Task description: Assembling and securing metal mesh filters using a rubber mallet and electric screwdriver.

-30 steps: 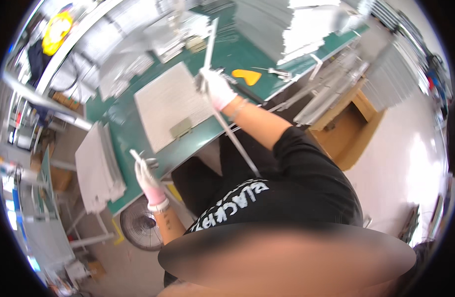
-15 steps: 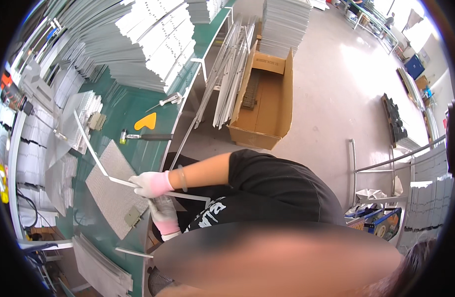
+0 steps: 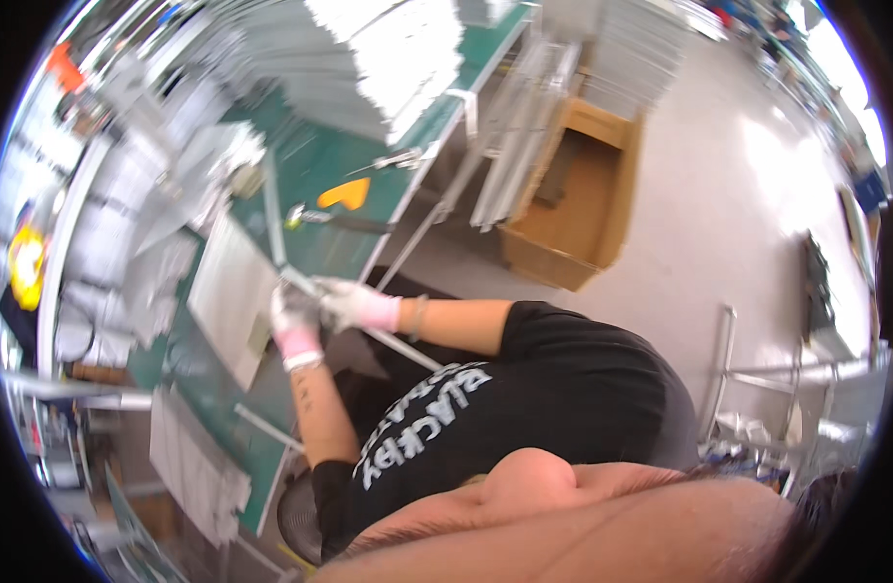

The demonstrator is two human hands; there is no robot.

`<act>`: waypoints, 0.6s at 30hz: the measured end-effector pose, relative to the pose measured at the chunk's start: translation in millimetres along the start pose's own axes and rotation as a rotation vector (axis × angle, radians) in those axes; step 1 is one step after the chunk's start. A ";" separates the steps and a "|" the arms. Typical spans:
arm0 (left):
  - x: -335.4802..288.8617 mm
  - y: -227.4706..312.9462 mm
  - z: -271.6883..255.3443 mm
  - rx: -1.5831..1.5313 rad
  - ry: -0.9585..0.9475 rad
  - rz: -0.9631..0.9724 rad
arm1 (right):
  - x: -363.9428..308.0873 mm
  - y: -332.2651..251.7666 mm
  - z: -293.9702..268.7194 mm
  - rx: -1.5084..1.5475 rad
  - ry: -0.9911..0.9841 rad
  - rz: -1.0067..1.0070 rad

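The work looks unfinished: left of centre in the frame, the right hand (image 3: 357, 304) grips an angled pale strip (image 3: 274, 214), the left hand (image 3: 296, 316) crowds its bend with fingers too blurred to tell, and a rectangular panel (image 3: 228, 291) lies separate on the green worktop (image 3: 335, 251).

A yellow scraper (image 3: 344, 193) was seen on the green table (image 3: 335, 251), flanked by a dark-handled hammer (image 3: 359, 224) and, toward the table's edge, a screwdriver (image 3: 398, 159). Farther up the tabletop, a tall pile of pale panels (image 3: 393, 73) was blurred. Beside the table, long metal strips (image 3: 524, 141) were bunched next to an open cardboard box (image 3: 553, 262), in which a grey bundle (image 3: 560, 175) was held. At the table's lower left end, pale sheets (image 3: 194, 466) were stacked; a round fan (image 3: 301, 515) was partly hidden nearby. A yellow object (image 3: 26, 267) was glimpsed at far left.
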State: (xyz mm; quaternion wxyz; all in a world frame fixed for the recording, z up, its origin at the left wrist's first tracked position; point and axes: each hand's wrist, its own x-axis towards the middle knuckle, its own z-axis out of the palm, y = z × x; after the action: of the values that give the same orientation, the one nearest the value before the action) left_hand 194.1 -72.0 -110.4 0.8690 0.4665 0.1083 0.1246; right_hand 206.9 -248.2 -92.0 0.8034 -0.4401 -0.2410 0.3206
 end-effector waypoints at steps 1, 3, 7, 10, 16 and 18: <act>0.5 8.5 -13.8 -0.492 -0.032 -0.193 | -6.5 -7.1 4.4 0.069 -0.022 0.057; -21.7 9.3 18.0 0.447 -0.081 0.210 | -10.4 -12.3 -4.5 0.119 -0.027 0.115; -39.8 19.8 53.1 0.881 0.101 0.335 | -8.9 -14.2 -6.6 0.101 0.017 0.154; -22.4 2.2 7.5 0.581 -0.010 0.392 | -10.7 -29.9 10.7 -0.054 -0.037 0.179; -22.4 9.7 10.9 0.588 -0.044 0.323 | 1.1 -31.4 7.2 -0.183 -0.034 0.190; -22.8 4.1 2.3 0.034 0.026 0.167 | 12.0 -44.2 6.9 -0.279 -0.120 0.235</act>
State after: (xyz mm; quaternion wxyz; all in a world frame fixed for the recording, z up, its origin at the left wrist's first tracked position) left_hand 172.8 -78.9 -104.1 0.8460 0.4869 0.0825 0.2011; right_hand 223.9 -253.6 -49.2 0.6760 -0.5523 -0.2775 0.4012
